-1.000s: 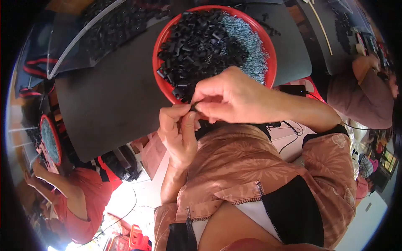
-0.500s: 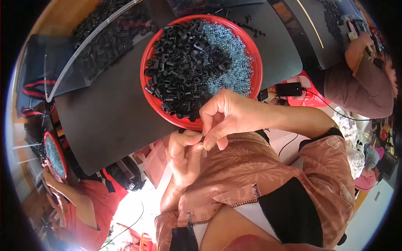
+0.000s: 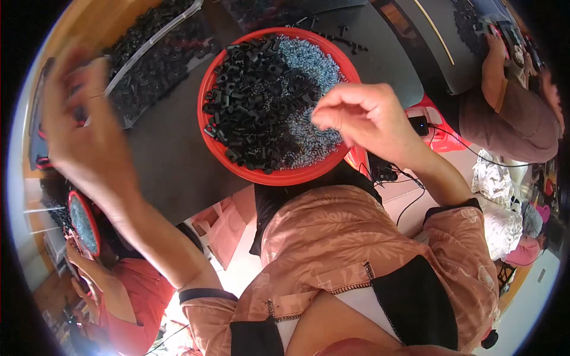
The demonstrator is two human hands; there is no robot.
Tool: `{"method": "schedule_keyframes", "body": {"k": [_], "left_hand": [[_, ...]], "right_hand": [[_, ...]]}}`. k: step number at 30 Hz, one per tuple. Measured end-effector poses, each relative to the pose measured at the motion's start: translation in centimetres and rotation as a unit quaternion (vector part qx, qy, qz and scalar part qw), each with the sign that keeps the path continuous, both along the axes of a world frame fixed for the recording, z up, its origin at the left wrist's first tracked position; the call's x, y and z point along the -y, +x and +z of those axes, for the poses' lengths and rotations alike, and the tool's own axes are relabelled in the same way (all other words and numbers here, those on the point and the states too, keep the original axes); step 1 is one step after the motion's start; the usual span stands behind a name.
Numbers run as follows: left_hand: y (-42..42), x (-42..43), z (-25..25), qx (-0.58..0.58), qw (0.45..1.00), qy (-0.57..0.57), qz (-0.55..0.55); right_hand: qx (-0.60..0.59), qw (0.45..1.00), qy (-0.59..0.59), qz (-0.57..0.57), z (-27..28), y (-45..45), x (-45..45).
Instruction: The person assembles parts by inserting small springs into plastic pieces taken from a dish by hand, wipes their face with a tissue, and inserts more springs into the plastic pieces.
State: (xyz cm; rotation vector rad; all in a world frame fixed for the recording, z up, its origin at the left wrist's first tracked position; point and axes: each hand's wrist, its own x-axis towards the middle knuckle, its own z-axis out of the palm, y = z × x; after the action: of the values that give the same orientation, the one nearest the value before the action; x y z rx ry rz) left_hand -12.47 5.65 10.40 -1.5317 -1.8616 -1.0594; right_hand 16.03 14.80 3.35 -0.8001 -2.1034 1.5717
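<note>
A round red tray (image 3: 209,137) holds a heap of black plastic parts (image 3: 249,101) on its left and small silvery springs (image 3: 309,62) on its right. Over the springs hovers my right hand (image 3: 362,118), its fingers curled together; anything between them is too small to make out. My left hand (image 3: 89,124) is raised at the far left, beside a clear plastic bag (image 3: 157,77) of black parts. It is smeared by motion, so its fingertips and anything in them cannot be told.
The tray rests on a dark table (image 3: 163,160). Small black pieces (image 3: 344,40) lie behind it. A co-worker in red (image 3: 133,296) sits at lower left near another red tray (image 3: 96,228); a co-worker in brown (image 3: 510,121) is at right. A black device (image 3: 419,125) has a cable.
My hands were together at the tray's near edge around a small dark piece. They have parted: my left hand swung far left and up, my right hand rose over the springs.
</note>
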Motion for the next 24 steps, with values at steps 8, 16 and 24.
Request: {"method": "schedule_keyframes", "body": {"k": [8,16,24], "left_hand": [[6.9,-4.6,-10.0,0.002,0.954,-0.184,-0.235],[7.2,-4.5,-9.7,-0.022,0.945,-0.255,-0.202],[8.4,-1.3,-9.1,0.247,0.941,-0.187,-0.137]], "right_hand": [[0.108,0.913,0.390,-0.054,-2.0,2.0,-5.5],[0.194,0.860,0.473,0.000,-3.4,-0.3,-6.9],[0.198,0.854,0.476,0.070,-2.5,0.2,-7.2]]}}
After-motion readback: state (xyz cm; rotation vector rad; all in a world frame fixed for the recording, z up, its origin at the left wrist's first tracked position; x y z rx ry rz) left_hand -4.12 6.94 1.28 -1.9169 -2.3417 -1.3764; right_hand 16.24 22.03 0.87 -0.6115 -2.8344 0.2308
